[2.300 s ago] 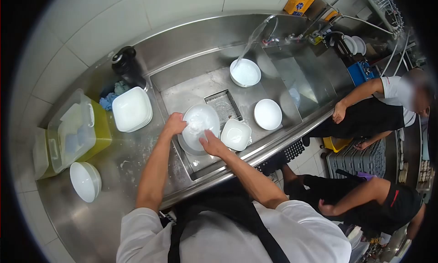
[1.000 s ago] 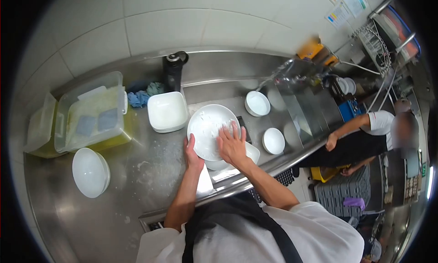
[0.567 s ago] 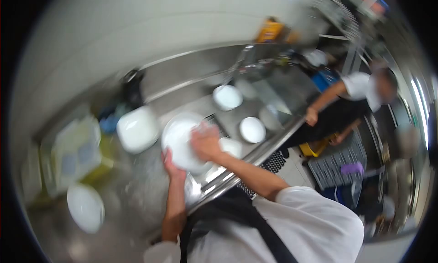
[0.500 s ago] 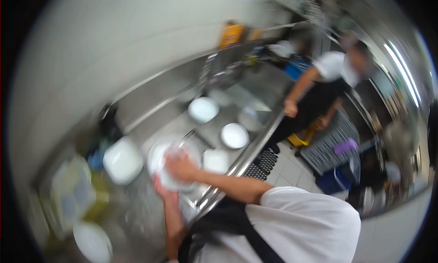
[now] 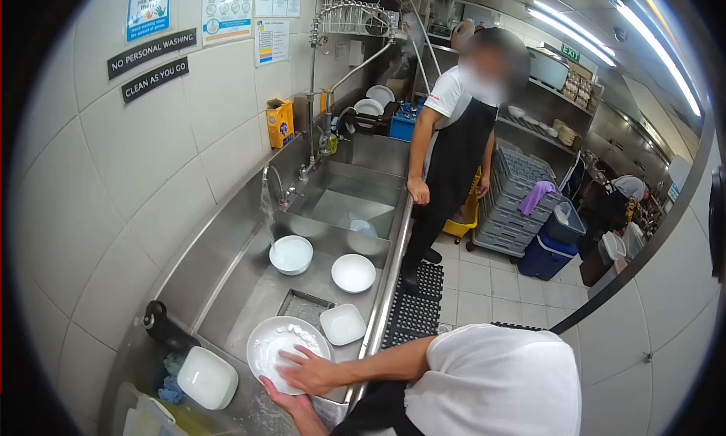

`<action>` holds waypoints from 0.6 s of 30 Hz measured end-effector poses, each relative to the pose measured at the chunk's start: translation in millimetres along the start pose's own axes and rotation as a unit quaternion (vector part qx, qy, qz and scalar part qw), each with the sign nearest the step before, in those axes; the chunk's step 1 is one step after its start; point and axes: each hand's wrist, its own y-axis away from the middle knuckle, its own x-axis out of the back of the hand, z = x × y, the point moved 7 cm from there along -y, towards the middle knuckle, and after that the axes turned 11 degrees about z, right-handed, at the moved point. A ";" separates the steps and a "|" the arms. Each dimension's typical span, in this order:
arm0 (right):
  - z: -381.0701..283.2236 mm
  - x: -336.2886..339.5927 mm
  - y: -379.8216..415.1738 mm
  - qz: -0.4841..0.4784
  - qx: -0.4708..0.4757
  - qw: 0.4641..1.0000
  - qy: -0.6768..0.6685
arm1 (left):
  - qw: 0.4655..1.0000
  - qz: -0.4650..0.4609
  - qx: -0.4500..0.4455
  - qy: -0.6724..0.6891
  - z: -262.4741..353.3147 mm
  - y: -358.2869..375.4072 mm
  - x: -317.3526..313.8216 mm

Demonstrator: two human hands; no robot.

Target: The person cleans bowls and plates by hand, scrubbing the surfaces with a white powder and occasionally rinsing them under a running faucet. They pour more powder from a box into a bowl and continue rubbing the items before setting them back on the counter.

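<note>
A round white plate [image 5: 260, 347] with white foam-like clumps on it is tilted over the metal counter. My left hand [image 5: 283, 397] grips its lower edge from beneath. On the plate's face lies my right hand [image 5: 308, 371], fingers spread among the clumps; I see no tool in it. A square white bowl [image 5: 342, 325] sits just to the right of the plate, and a larger square white dish [image 5: 208, 378] is at its lower left. Beyond them are a white bowl [image 5: 353, 273] and another white bowl [image 5: 291, 255], the latter under running water from a tap [image 5: 272, 180].
A sink basin [image 5: 352, 207] holds water behind the bowls. A co-worker [image 5: 461, 133] in a black apron stands beyond the counter's metal edge, one hand near it. A black handle-like object [image 5: 166, 326] and blue cloths [image 5: 171, 389] lie at left. Grey crates [image 5: 514, 201] stand on the floor.
My view has tilted upward and steadied, bringing the wall signs and running tap into sight. My left hand still holds the plate and my right hand remains on it. The co-worker now appears more upright.
</note>
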 end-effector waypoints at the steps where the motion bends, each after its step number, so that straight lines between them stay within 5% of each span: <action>1: -0.5 -3.3 15.7 -0.054 0.011 0.998 0.034 | 1.000 0.002 -0.005 0.004 4.3 -0.6 -1.3; 2: 6.0 6.2 26.4 -0.087 -0.002 0.994 0.063 | 1.000 -0.002 -0.007 0.007 5.6 -5.7 -2.3; 7: 53.0 22.0 -29.6 0.051 -0.115 0.987 0.105 | 1.000 -0.013 0.015 0.024 -4.4 -4.8 -5.0; 12: -18.4 -15.4 -0.9 -0.037 -0.030 0.998 -0.038 | 0.993 0.060 0.099 0.001 3.9 12.9 -1.1; 14: -11.5 3.4 12.4 -0.061 -0.012 0.998 0.016 | 0.999 0.002 0.043 0.032 11.2 0.6 8.0; 18: 28.3 2.5 -11.3 0.009 -0.063 0.996 0.066 | 0.994 0.034 -0.082 -0.061 38.9 38.2 -9.8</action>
